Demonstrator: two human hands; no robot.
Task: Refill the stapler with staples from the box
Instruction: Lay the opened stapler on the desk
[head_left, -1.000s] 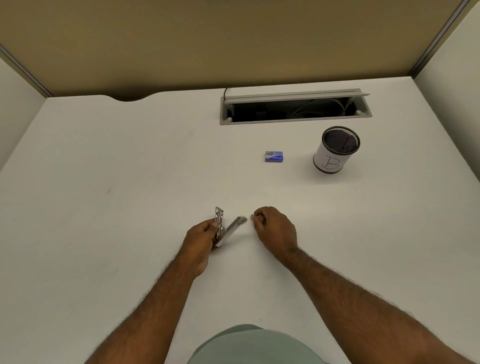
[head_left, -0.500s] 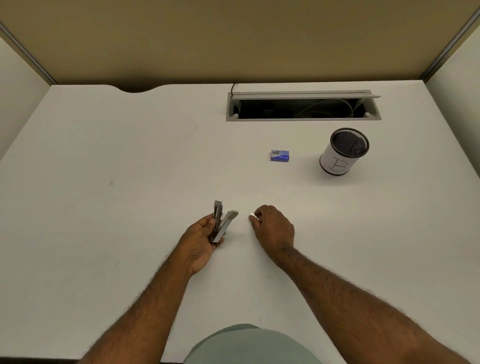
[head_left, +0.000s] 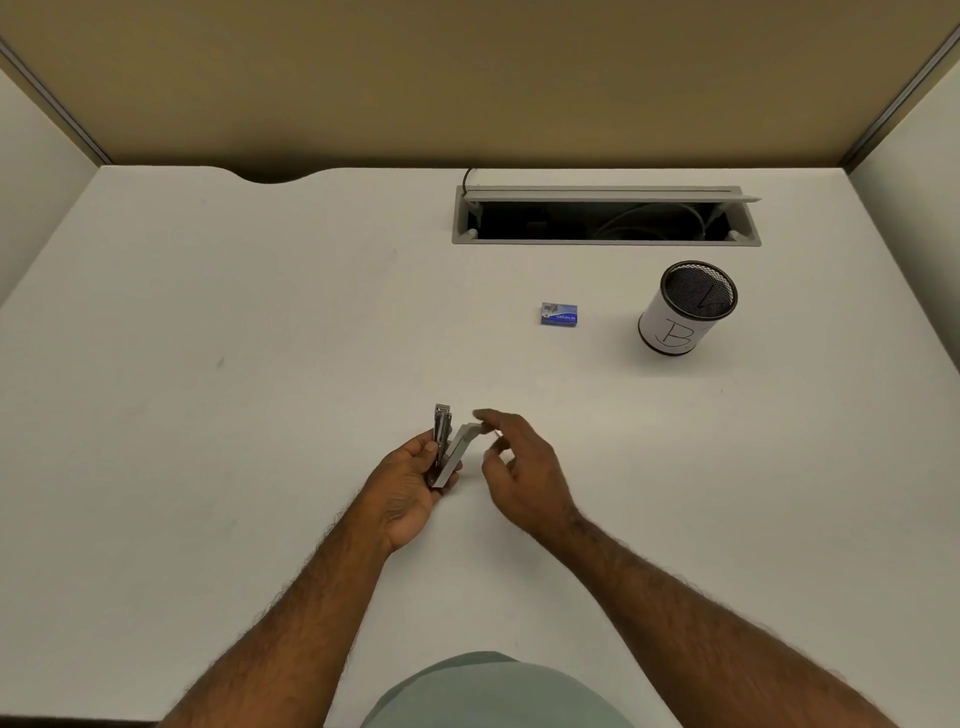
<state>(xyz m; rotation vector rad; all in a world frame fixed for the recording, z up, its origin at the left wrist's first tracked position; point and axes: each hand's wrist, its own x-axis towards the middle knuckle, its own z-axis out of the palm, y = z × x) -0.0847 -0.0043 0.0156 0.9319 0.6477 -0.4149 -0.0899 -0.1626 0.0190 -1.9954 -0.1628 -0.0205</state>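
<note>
Grey stapler (head_left: 445, 447), hinged open, gripped in left hand (head_left: 410, 486) near desk (head_left: 260, 364) centre; right hand (head_left: 519, 462), loosely curled, possibly pinching staples (cannot tell), at its 3 o'clock; staple box (head_left: 559, 314) at 1 o'clock; risk: strip misses the channel, scatters.

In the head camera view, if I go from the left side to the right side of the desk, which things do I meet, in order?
left hand → stapler → right hand → staple box → mesh pen cup
</note>
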